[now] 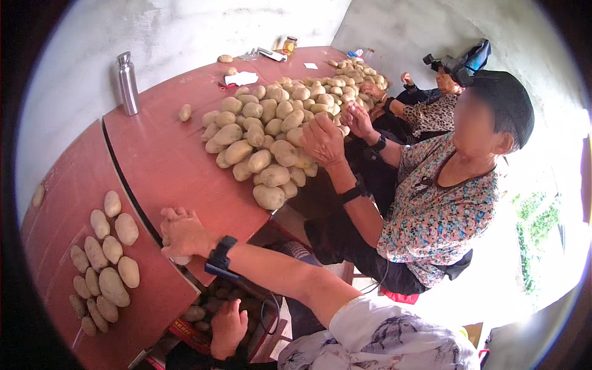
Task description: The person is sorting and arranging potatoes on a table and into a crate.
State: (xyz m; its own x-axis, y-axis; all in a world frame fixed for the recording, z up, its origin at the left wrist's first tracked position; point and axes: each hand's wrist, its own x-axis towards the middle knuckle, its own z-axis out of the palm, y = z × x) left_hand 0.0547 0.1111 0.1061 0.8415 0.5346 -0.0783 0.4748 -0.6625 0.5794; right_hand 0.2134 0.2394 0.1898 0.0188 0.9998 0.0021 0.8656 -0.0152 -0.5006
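Observation:
My right hand [187, 235], with a black band at its wrist, reaches across the dark gap between two red tabletop panels. Its fingers curl over a potato [181, 260], mostly covered by the hand. Beyond the gap, several potatoes [111, 286] lie in loose rows on the left panel [152, 319]. Lower down, my left hand [229, 329] hovers by a box of potatoes [194, 313] below the table edge. Thumb and fingers stand apart, and nothing shows in that hand.
A large potato heap [273, 125] covers the far panel [152, 152]. Two people [434, 208] sit along its right side, hands at the heap. A steel bottle [128, 83] stands by the wall. Farther back are a glass jar [289, 45] and white paper [241, 78].

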